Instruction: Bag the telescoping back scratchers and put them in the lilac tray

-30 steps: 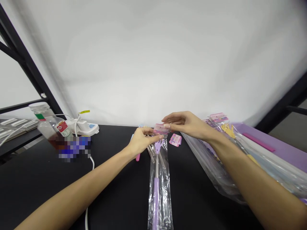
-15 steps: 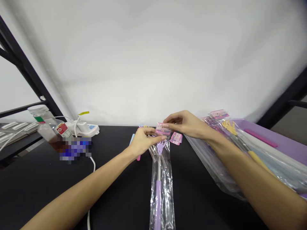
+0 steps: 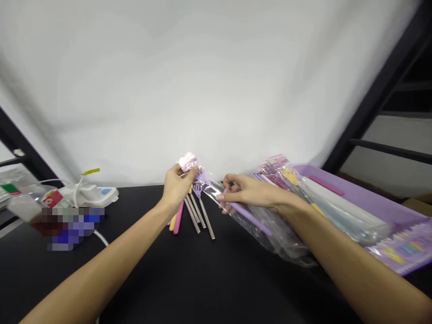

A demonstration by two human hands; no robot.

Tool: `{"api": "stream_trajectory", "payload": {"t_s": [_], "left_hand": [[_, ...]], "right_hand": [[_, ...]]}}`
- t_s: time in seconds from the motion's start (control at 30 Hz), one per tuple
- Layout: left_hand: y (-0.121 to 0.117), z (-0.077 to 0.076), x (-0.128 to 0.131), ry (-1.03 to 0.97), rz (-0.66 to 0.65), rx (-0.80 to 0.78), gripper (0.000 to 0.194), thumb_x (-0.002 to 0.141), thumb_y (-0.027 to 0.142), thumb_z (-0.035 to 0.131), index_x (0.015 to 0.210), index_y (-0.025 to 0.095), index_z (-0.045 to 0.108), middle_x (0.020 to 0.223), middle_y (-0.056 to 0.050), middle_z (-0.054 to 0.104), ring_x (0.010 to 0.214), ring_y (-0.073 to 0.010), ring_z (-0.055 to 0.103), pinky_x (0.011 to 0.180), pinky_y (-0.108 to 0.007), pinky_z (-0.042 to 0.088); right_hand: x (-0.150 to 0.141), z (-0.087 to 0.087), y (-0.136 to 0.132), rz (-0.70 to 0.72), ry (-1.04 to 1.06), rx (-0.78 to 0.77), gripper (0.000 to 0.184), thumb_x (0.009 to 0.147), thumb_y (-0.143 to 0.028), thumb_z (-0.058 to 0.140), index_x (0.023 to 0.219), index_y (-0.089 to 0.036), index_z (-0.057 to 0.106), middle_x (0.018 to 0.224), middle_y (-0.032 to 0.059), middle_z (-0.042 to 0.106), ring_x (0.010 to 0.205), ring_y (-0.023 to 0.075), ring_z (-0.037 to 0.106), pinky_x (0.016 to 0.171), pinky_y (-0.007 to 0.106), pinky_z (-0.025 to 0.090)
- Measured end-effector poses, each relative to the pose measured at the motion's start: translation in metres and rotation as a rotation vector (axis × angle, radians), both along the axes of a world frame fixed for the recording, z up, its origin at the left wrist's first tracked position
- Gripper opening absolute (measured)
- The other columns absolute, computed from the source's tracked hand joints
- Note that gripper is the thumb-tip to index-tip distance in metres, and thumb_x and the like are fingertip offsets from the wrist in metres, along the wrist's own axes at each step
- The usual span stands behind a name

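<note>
My left hand (image 3: 176,187) pinches a pink printed card (image 3: 186,161) at its fingertips, up at the far edge of the black table. My right hand (image 3: 251,192) is shut on a clear plastic bag (image 3: 236,208) holding a back scratcher with a lilac handle (image 3: 249,216). The bag runs from my right hand towards my left. Below my left hand lie several loose telescopic back scratchers (image 3: 199,217) with metal shafts and pink or yellow handles. Their claw heads are partly hidden behind my fingers.
A lilac tray (image 3: 357,191) at the right holds a pile of bagged back scratchers with pink cards. A white power unit (image 3: 91,195) with a cable and a clear bottle (image 3: 23,208) stand at the left, beside a pixelated patch. A black metal frame rises at the right.
The view has turned right. The pink card has gone up and left in my left hand. My right hand has lifted the bag off the table and swung it sideways.
</note>
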State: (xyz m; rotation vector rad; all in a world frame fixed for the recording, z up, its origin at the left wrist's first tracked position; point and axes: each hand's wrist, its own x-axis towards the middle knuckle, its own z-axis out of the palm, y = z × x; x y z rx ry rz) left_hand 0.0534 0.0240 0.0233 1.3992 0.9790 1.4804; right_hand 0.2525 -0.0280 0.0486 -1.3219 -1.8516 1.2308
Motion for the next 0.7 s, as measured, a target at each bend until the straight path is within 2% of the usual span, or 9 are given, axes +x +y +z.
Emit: {"api": "stream_trajectory", "payload": {"t_s": [0.07, 0.17, 0.27, 0.37, 0.5, 0.6, 0.7], "left_hand": [[0.006, 0.008, 0.015, -0.052, -0.006, -0.004, 0.034, 0.076, 0.033, 0.076, 0.1, 0.012, 0.068, 0.102, -0.01, 0.073, 0.092, -0.0201, 0.07, 0.085, -0.035, 0.057], [0.01, 0.017, 0.046, -0.139, -0.142, -0.044, 0.036, 0.078, 0.032, 0.076, 0.104, 0.012, 0.063, 0.108, -0.012, 0.069, 0.096, -0.0197, 0.069, 0.09, -0.036, 0.056], [0.007, 0.018, 0.078, -0.15, -0.261, -0.127, 0.048, 0.082, 0.037, 0.074, 0.118, 0.013, 0.053, 0.121, -0.017, 0.062, 0.101, -0.0218, 0.068, 0.088, -0.037, 0.057], [-0.002, 0.009, 0.106, 0.039, -0.354, -0.159, 0.044, 0.088, 0.035, 0.067, 0.124, 0.015, 0.05, 0.119, -0.016, 0.06, 0.1, -0.0217, 0.066, 0.083, -0.035, 0.058], [-0.014, -0.008, 0.132, 0.294, -0.506, -0.064, 0.033, 0.09, 0.031, 0.062, 0.119, 0.017, 0.056, 0.112, -0.011, 0.062, 0.096, -0.0192, 0.065, 0.079, -0.031, 0.056], [-0.022, -0.016, 0.144, 0.391, -0.55, 0.025, 0.031, 0.088, 0.029, 0.063, 0.117, 0.019, 0.059, 0.114, -0.009, 0.062, 0.093, -0.0177, 0.065, 0.078, -0.03, 0.055], [-0.026, -0.017, 0.152, 0.451, -0.569, 0.077, 0.029, 0.087, 0.028, 0.062, 0.115, 0.019, 0.06, 0.115, -0.009, 0.063, 0.091, -0.0174, 0.065, 0.08, -0.031, 0.053]], "right_hand": [[0.013, 0.0, -0.009, -0.01, 0.072, 0.05, 0.04, 0.072, -0.041, 0.08, 0.081, -0.023, 0.045, 0.072, -0.0004, 0.068, 0.07, 0.0185, 0.069, 0.066, 0.031, 0.054], [0.041, 0.01, -0.018, -0.113, 0.108, 0.114, 0.034, 0.073, -0.034, 0.078, 0.08, -0.023, 0.047, 0.069, -0.0019, 0.065, 0.069, 0.0182, 0.069, 0.066, 0.031, 0.054], [0.077, 0.025, -0.024, -0.316, 0.026, 0.223, 0.028, 0.073, -0.03, 0.077, 0.08, -0.021, 0.052, 0.073, 0.0004, 0.065, 0.064, 0.0169, 0.068, 0.066, 0.031, 0.054], [0.114, 0.029, -0.029, -0.574, -0.138, 0.378, 0.023, 0.073, -0.031, 0.075, 0.082, -0.019, 0.058, 0.082, 0.0044, 0.068, 0.065, 0.0173, 0.066, 0.069, 0.033, 0.051], [0.153, 0.004, -0.035, -0.817, -0.305, 0.467, 0.024, 0.07, -0.039, 0.073, 0.083, -0.02, 0.064, 0.076, 0.0039, 0.069, 0.072, 0.0219, 0.064, 0.068, 0.034, 0.047], [0.17, -0.021, -0.041, -0.862, -0.413, 0.47, 0.023, 0.068, -0.041, 0.07, 0.079, -0.021, 0.065, 0.079, 0.005, 0.072, 0.076, 0.0238, 0.065, 0.068, 0.035, 0.047], [0.182, -0.035, -0.048, -0.849, -0.474, 0.467, 0.024, 0.066, -0.043, 0.069, 0.075, -0.022, 0.066, 0.079, 0.005, 0.072, 0.075, 0.0254, 0.066, 0.069, 0.037, 0.048]]}}
